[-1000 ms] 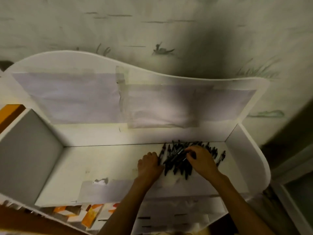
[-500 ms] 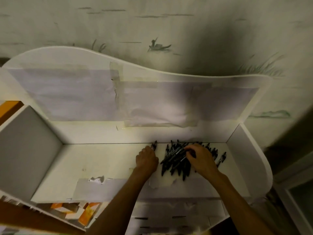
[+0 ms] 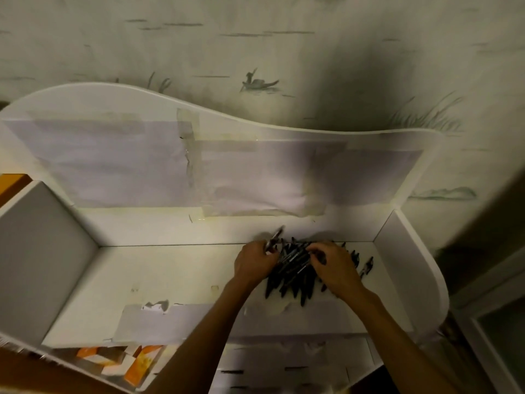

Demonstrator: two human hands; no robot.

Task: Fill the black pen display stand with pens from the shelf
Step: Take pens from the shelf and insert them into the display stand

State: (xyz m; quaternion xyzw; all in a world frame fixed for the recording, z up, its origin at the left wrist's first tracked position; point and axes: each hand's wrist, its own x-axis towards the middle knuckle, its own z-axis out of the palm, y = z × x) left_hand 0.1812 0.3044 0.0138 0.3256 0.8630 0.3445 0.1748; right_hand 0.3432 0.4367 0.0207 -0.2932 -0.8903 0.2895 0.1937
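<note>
Left hand (image 3: 255, 263) is pinching one pen (image 3: 274, 240), tip sticking up-back. Right hand (image 3: 336, 268) is curling fingers into the pen pile (image 3: 292, 274) on the white shelf (image 3: 170, 274).

The shelf (image 3: 170, 280) is smooth, matt white board with dull paper sheets (image 3: 113, 160) taped on at 12 o'clock. The pens (image 3: 292, 268) look like glossy black plastic. Printed matt wallpaper (image 3: 255, 52) behind.
</note>
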